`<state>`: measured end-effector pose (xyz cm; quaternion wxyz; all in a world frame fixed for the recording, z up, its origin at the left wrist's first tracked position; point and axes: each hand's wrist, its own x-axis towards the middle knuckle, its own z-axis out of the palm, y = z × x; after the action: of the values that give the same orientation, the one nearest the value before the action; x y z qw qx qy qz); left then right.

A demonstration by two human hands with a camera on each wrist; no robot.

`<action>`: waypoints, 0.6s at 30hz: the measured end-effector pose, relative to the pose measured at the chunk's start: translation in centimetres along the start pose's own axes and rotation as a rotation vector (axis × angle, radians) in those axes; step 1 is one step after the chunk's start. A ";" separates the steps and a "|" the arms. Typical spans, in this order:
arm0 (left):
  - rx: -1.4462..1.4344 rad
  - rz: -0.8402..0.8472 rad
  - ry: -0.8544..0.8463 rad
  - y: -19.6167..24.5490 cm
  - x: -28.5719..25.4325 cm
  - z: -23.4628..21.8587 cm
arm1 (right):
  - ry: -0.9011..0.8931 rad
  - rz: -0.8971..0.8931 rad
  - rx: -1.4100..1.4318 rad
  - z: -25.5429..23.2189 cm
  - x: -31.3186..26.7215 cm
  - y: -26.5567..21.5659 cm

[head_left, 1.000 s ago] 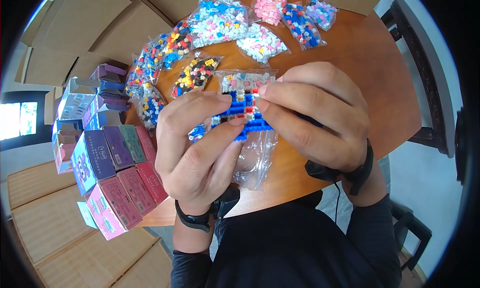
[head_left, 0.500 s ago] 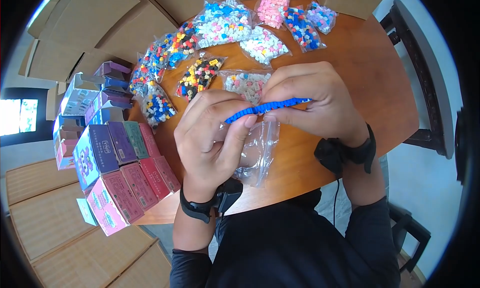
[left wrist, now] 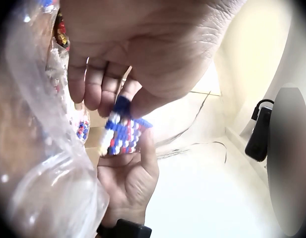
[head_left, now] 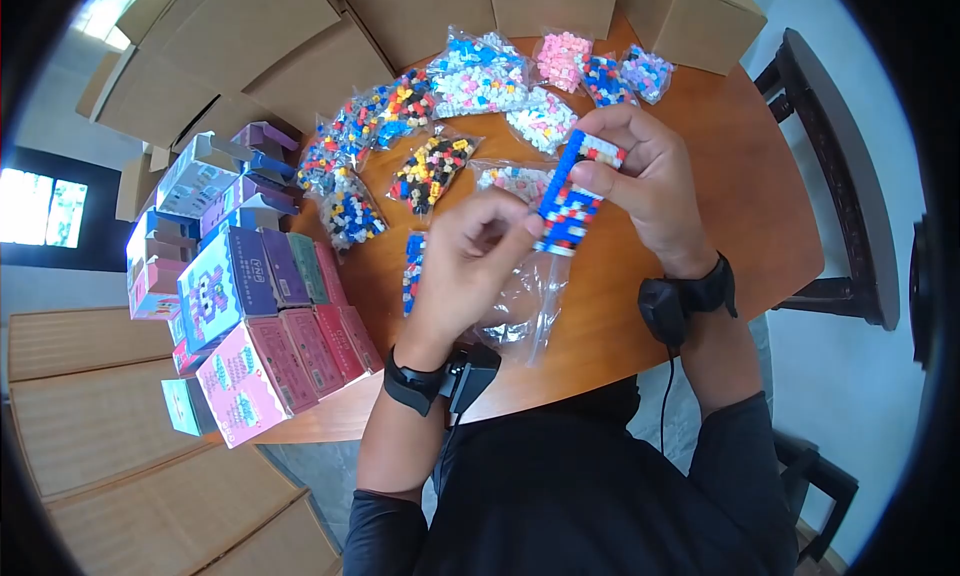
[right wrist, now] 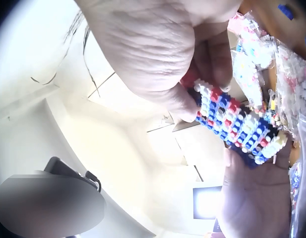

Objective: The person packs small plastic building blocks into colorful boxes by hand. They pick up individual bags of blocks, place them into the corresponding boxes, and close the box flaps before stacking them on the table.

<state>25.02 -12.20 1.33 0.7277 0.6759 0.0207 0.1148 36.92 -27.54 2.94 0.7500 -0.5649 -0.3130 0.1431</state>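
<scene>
Both hands hold a flat piece built of small blue, white and red bricks (head_left: 566, 211), tilted above the table, its studded face showing in the right wrist view (right wrist: 232, 121). The left hand (head_left: 470, 266) pinches its lower left edge between thumb and fingers. Higher up, the right hand (head_left: 655, 191) grips the other side, thumb across the studs. In the left wrist view the piece (left wrist: 124, 134) spans from the left hand (left wrist: 153, 54) to the right hand (left wrist: 128, 183). Some of the left fingertips are hidden behind the piece.
A clear zip bag (head_left: 520, 321) lies under the hands, a bag of pale bricks (head_left: 510, 179) behind it. Another blue and red brick piece (head_left: 411, 276) is left of the left hand. More brick bags (head_left: 435, 171) line the back; small boxes (head_left: 245, 376) stand left, cartons (head_left: 700, 26) behind.
The piece has turned from edge-on to upright and tilted, studs showing. The right hand has moved up its side, and the left hand has shifted to its lower left edge. The head view has shifted.
</scene>
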 end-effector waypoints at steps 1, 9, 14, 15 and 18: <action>0.042 -0.013 -0.032 -0.1 -0.1 0.0 | -0.014 0.020 -0.012 0.0 0.0 0.1; 0.167 -0.101 -0.146 0.1 -0.5 -0.3 | -0.039 0.102 -0.021 0.0 -0.3 0.4; 0.121 -0.051 -0.108 -0.3 -0.4 0.0 | -0.052 0.120 0.044 0.3 -0.5 0.5; 0.105 -0.064 -0.091 0.1 -0.5 0.1 | -0.054 0.121 0.062 0.4 -0.5 0.5; 0.088 -0.080 -0.084 0.3 -0.5 0.2 | -0.043 0.117 0.052 0.4 -0.6 0.3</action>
<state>24.54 -12.46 1.56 0.7016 0.7100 0.0220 0.0562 36.28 -27.45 2.55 0.7479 -0.5593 -0.2916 0.2070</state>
